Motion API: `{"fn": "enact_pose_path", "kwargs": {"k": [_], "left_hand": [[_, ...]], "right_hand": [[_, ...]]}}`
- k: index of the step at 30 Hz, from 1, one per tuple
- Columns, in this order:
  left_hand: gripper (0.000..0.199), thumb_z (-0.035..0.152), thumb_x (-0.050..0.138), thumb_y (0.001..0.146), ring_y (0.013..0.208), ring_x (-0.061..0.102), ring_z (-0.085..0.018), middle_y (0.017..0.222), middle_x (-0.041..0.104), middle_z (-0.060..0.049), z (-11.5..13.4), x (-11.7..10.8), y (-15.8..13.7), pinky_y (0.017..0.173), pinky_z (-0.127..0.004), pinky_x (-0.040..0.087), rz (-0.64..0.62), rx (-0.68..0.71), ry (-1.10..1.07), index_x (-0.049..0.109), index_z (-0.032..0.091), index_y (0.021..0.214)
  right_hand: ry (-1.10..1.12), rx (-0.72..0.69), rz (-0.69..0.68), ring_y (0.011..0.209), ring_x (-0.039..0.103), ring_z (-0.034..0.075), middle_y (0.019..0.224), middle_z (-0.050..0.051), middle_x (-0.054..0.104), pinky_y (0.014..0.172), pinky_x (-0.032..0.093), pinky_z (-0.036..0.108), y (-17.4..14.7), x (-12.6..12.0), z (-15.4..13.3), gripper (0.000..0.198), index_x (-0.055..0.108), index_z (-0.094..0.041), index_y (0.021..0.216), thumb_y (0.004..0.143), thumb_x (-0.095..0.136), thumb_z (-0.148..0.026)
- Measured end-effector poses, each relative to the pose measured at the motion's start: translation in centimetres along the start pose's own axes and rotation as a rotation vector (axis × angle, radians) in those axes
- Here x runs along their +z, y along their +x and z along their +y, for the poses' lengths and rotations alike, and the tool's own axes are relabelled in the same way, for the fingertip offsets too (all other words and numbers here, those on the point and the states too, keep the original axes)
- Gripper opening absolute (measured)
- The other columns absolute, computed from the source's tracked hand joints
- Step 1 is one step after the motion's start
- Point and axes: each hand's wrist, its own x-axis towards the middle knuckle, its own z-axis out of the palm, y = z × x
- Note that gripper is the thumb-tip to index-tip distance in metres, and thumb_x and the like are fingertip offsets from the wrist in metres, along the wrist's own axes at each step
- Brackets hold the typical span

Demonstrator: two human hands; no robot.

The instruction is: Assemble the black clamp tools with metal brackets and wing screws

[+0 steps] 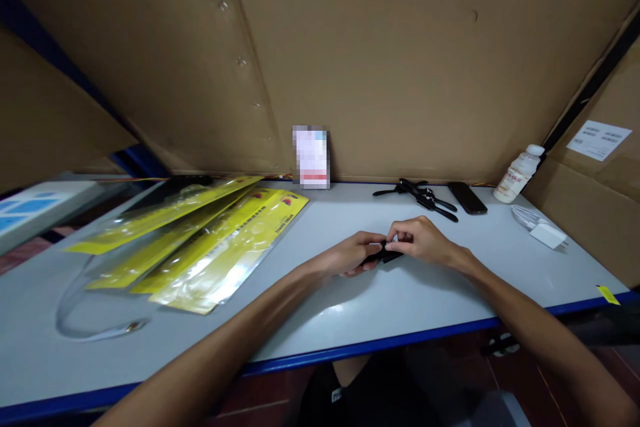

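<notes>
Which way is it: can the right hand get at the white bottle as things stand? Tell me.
Probably yes. The right hand is pinching a small black part with the left hand, but bare table lies between it and the white bottle.

Bare grey surface (380, 307) open in front of and around both hands, through to near edge. Left: fanned yellow-and-clear plastic packages (210, 240) block wide strip. Behind hands: black clip-like tools (420, 195) and flat black phone (467, 198) near brown cardboard wall (400, 67). Right: white plastic bottle (519, 175), white charger with coiled cable (543, 227).
</notes>
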Motion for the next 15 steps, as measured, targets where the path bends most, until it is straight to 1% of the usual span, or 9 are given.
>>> {"fn": "enact_pose_path", "kwargs": {"k": [1,3,6,8,10,15], "left_hand": [[0.039,0.045,0.051,0.09,0.036,0.022,-0.003,0.057,0.041,0.008,0.05,0.02,-0.05,0.033,-0.017,0.012,-0.001,0.005,0.0,0.058,0.015,0.115],[0.038,0.045,0.051,0.09,0.036,0.022,-0.003,0.058,0.04,0.008,0.18,0.04,-0.17,0.034,-0.017,0.012,-0.001,0.006,0.004,0.059,0.015,0.114],[0.035,0.045,0.049,0.091,0.036,0.023,-0.004,0.058,0.041,0.007,0.22,0.02,-0.24,0.034,-0.018,0.013,0.011,-0.013,0.024,0.058,0.015,0.109],[0.032,0.043,0.047,0.092,0.036,0.023,-0.004,0.058,0.042,0.007,0.11,-0.03,-0.17,0.034,-0.018,0.014,0.019,-0.021,0.03,0.057,0.015,0.105],[0.029,0.04,0.046,0.093,0.037,0.023,-0.004,0.058,0.041,0.007,-0.01,-0.07,-0.07,0.034,-0.018,0.014,0.018,-0.022,0.028,0.057,0.015,0.104],[0.028,0.033,0.045,0.094,0.037,0.025,-0.005,0.058,0.043,0.006,0.11,0.02,-0.1,0.035,-0.019,0.014,0.02,-0.033,0.034,0.059,0.014,0.109]], "right_hand": [[-0.02,0.008,0.019,0.056,0.044,0.009,0.061,-0.004,0.056,0.058,0.031,0.024,0.03,0.26,-0.05,0.011,0.071,-0.018,0.081,0.087,0.07,-0.028],[-0.041,0.018,0.052,0.054,0.04,0.009,0.058,-0.004,0.054,0.056,0.028,0.025,0.07,0.74,-0.15,0.022,0.065,-0.017,0.069,0.087,0.069,-0.029],[0.013,0.001,0.048,0.054,0.037,0.009,0.055,-0.004,0.05,0.055,0.027,0.025,0.11,1.13,-0.28,0.037,0.061,-0.016,0.06,0.092,0.062,-0.034],[0.065,-0.019,0.038,0.054,0.038,0.009,0.054,-0.003,0.049,0.055,0.027,0.025,0.13,1.11,-0.38,0.043,0.062,-0.015,0.059,0.096,0.056,-0.037],[0.077,-0.048,0.041,0.054,0.039,0.009,0.055,-0.003,0.05,0.055,0.028,0.025,0.13,0.96,-0.49,0.044,0.066,-0.016,0.062,0.097,0.054,-0.04],[-0.083,-0.12,0.083,0.06,0.047,0.011,0.067,0.0,0.062,0.061,0.031,0.026,0.01,0.6,-0.56,0.035,0.072,-0.018,0.076,0.099,0.051,-0.035]]}}
